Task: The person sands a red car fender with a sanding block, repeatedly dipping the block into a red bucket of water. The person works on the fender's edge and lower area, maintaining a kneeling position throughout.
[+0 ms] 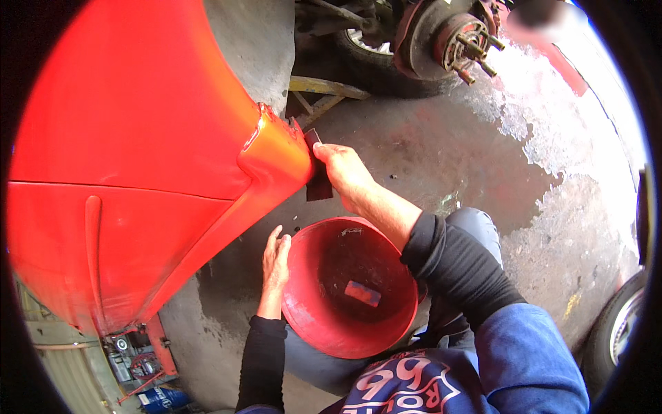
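My right hand pinches a dark brown sheet of sandpaper at the lower edge of a red car panel. One end of the sheet sticks up above my thumb, and the rest hangs below the hand. Beside my knees is a red bucket, its open mouth facing up. My left hand lies along the bucket's left side with its fingers stretched out. Inside the bucket is a small red and blue block.
A bare wheel hub with a brake disc and studs stands at the top, near a yellow metal stand. To the right are peeling floor paint and a tyre. At lower left are a red metal frame and a blue container.
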`<act>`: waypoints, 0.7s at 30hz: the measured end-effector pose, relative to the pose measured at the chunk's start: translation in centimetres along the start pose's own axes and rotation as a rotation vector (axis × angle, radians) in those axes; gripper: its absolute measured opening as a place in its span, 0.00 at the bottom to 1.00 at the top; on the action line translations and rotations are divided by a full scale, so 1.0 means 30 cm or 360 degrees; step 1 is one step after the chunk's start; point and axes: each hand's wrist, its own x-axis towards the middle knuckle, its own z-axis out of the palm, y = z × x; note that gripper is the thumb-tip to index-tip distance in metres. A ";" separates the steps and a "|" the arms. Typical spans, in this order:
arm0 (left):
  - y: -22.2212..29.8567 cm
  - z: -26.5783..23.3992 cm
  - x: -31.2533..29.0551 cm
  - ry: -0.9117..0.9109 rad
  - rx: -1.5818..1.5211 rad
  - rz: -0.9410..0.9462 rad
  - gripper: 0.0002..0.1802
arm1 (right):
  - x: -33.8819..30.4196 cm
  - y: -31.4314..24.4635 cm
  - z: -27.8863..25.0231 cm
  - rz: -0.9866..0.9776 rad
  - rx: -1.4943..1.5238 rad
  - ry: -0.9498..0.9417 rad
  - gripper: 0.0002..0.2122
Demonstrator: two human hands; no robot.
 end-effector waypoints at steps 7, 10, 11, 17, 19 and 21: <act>-0.034 0.004 0.006 0.0097 -0.0066 -0.0163 0.28 | 0.089 -0.043 0.050 -0.0062 0.0489 -0.0144 0.16; -0.041 0.013 0.019 0.0232 -0.0108 0.0140 0.32 | -0.022 0.024 -0.002 -0.0341 0.0004 -0.0004 0.16; -0.042 0.009 0.021 0.0155 -0.0018 0.0155 0.34 | -0.017 0.016 -0.004 -0.0337 -0.0069 -0.0003 0.15; -0.024 0.012 0.012 0.0157 0.0048 0.0004 0.34 | 0.113 -0.058 0.082 -0.0003 0.0941 -0.0153 0.14; -0.016 0.006 0.001 0.0188 0.0084 -0.0002 0.33 | 0.111 -0.039 0.079 -0.0030 0.0653 -0.0097 0.13; -0.010 0.001 0.002 0.0144 0.0249 -0.0018 0.33 | 0.046 0.007 0.020 -0.0170 0.0314 -0.0001 0.14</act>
